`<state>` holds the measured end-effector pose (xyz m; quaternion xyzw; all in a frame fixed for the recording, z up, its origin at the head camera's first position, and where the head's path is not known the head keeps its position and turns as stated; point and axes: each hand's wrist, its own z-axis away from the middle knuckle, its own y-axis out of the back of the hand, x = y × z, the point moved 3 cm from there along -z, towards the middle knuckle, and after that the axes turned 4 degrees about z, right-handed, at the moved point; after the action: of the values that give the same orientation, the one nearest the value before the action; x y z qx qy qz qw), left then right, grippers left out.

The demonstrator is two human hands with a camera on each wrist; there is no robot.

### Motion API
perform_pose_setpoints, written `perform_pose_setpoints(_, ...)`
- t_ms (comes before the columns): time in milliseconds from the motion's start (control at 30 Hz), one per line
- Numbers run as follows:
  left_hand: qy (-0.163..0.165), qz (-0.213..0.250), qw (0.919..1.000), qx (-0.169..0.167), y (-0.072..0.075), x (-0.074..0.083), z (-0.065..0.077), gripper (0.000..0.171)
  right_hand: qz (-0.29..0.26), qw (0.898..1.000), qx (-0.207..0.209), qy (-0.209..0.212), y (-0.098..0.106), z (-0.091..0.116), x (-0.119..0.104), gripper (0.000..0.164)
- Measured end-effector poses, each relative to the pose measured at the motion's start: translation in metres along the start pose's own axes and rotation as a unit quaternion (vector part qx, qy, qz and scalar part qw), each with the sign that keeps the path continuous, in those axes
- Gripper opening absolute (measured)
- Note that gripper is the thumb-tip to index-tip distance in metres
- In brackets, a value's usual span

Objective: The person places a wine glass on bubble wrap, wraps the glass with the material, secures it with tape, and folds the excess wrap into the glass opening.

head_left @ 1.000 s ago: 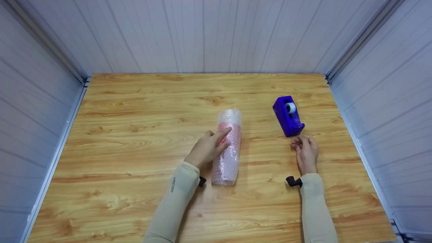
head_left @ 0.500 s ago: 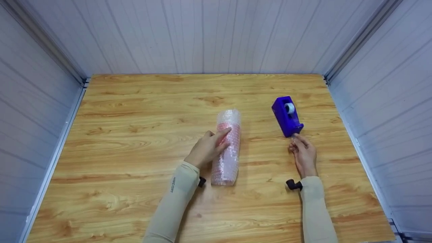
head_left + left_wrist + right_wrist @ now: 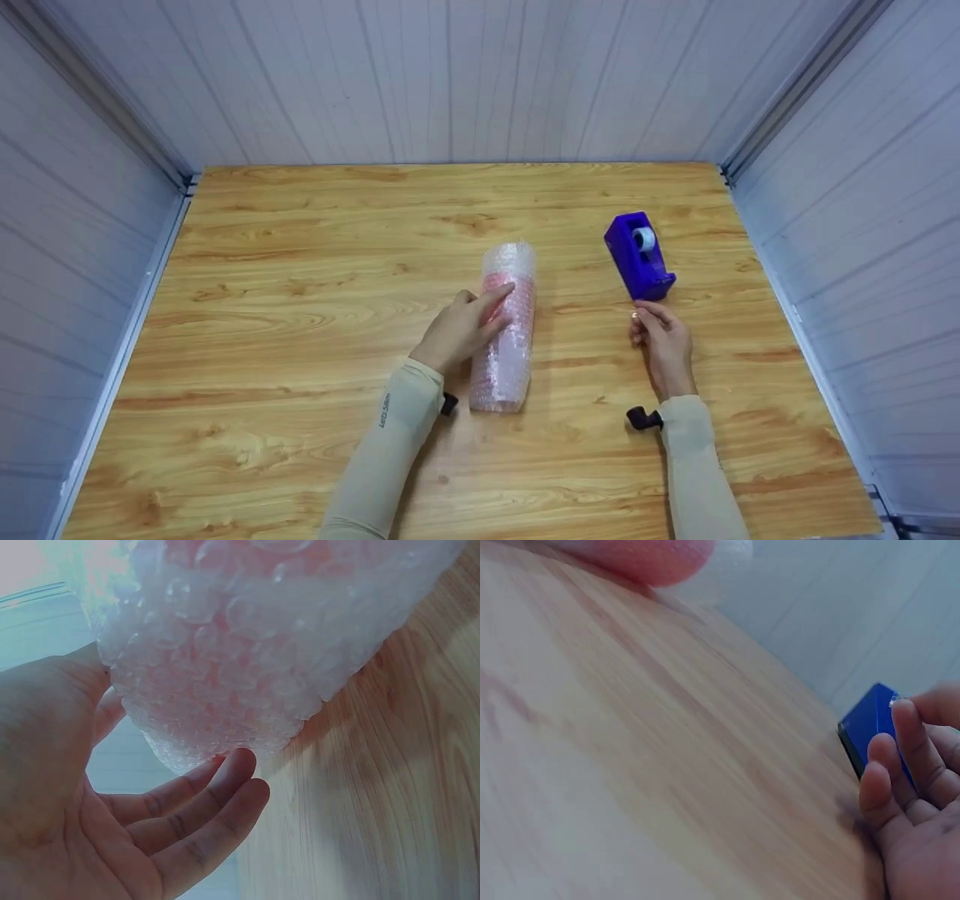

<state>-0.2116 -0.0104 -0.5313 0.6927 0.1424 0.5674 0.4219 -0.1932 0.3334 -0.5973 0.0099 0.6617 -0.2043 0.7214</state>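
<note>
A roll wrapped in bubble wrap (image 3: pixel 504 367), with something pink showing through, lies lengthwise on the table in the head view. My left hand (image 3: pixel 459 330) holds it from the left, fingers reaching over its middle; the left wrist view has several curved fingers (image 3: pixel 202 829) along its side. To the right stands a blue tape dispenser (image 3: pixel 628 251) with a roll of clear tape (image 3: pixel 643 239). Just in front of it, my right hand (image 3: pixel 666 341) pinches a small glinting bit of clear tape (image 3: pixel 894 700) between thumb and index finger, the other fingers curled.
The wood-grain table (image 3: pixel 300 225) is bounded by pale panel walls (image 3: pixel 450 82) at the back and on both sides. A small black wrist camera (image 3: pixel 643 418) sits on the right sleeve, another on the left sleeve.
My right hand has moved left and slightly toward me from the dispenser's front end, still pinching. The left hand and the wrapped roll have stayed put.
</note>
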Motion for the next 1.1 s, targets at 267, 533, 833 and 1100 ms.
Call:
perform_pose_setpoints(267, 0.003, -0.013, 0.9999, -0.005, 0.001, 0.000, -0.002, 0.057, 0.062, 0.997, -0.036, 0.004, -0.033, 0.010, -0.010, 0.038)
perform_pose_setpoints(533, 0.002, -0.028, 0.9996, -0.010, 0.002, 0.000, -0.006, 0.058, 0.142, 0.979, -0.121, 0.079, -0.072, 0.012, -0.024, 0.031)
perform_pose_setpoints(833, 0.005, -0.026, 0.9996, -0.014, 0.002, 0.000, -0.005, 0.058, 0.180, 0.965, -0.184, 0.052, -0.122, 0.019, -0.025, 0.022)
perform_pose_setpoints(1100, 0.001, -0.026, 0.9996, -0.011, 0.002, 0.000, -0.007, 0.060, 0.208, 0.942, -0.255, 0.065, -0.159, 0.037, -0.041, 0.022)
